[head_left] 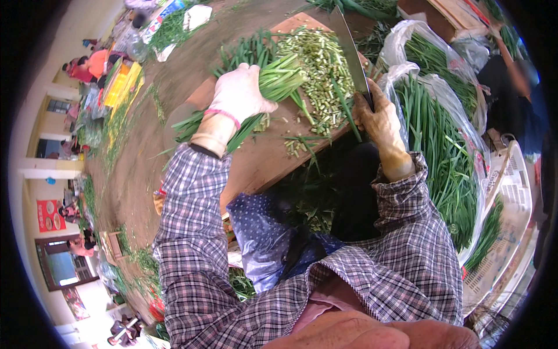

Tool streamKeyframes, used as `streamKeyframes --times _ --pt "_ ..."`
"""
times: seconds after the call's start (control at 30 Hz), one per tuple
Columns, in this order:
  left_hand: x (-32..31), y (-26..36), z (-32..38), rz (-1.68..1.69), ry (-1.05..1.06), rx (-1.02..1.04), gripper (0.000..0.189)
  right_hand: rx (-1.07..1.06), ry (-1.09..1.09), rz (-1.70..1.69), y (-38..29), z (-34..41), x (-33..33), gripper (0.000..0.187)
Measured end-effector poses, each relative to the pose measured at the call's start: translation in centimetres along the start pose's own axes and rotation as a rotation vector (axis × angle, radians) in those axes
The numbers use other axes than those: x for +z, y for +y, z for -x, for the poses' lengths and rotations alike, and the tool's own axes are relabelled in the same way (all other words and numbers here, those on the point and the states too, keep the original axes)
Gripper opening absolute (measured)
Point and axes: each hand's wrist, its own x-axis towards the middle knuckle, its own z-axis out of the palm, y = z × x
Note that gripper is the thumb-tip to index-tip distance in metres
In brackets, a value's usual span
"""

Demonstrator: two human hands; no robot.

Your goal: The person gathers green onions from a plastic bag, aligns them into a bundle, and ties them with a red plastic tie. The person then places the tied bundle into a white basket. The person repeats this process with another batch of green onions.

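Note:
My left hand (241, 94), in a white glove with a pink cuff edge, grips a bundle of garlic chives (283, 78). Its pale cut ends point right, and long green leaves trail out below my wrist. In my right hand (378, 113), wearing a stained glove, is a large knife (351, 52) by its dark handle. The blade points up and away, above the right side of the board and apart from the bundle. A heap of chopped pale stem pieces (324, 83) covers the far right part of the wooden board (261, 165). More uncut chives (248, 50) lie at its far left.
Clear plastic bags of long chives (440, 126) stand close on my right, beside a white plastic basket (514, 187). A blue dotted apron (261, 235) covers my lap. Other people (93, 65) sit along the left wall among piles of greens. Another person (514, 87) is at the far right.

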Motion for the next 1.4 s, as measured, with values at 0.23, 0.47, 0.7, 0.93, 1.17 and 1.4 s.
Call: streamKeyframes --times 0.23,0.47,0.7,0.93,1.17,1.4 --pt "3.6 7.4 -7.6 -0.099 -0.169 0.004 0.096 -0.206 0.046 0.19 3.0 -1.4 -1.1 0.041" --pt "5.0 8.7 -10.4 0.177 -0.303 -0.023 0.116 -0.432 -0.064 0.468 4.2 -1.2 -0.4 0.031" --pt "5.0 9.2 -11.2 0.158 -0.357 -0.092 0.099 -0.574 -0.101 0.773 3.2 -1.0 -0.3 0.019" --pt "5.0 9.3 -10.3 0.197 -0.305 -0.126 0.083 -0.582 -0.175 0.591 3.6 -1.3 -0.6 0.025" --pt "5.8 9.2 -10.4 0.217 -0.253 -0.099 0.073 -0.332 -0.326 0.701 1.8 -5.0 -1.4 0.022" --pt "6.1 9.0 -10.7 0.219 -0.306 -0.115 0.081 -0.296 -0.456 0.86 4.8 -11.5 8.4 0.023"
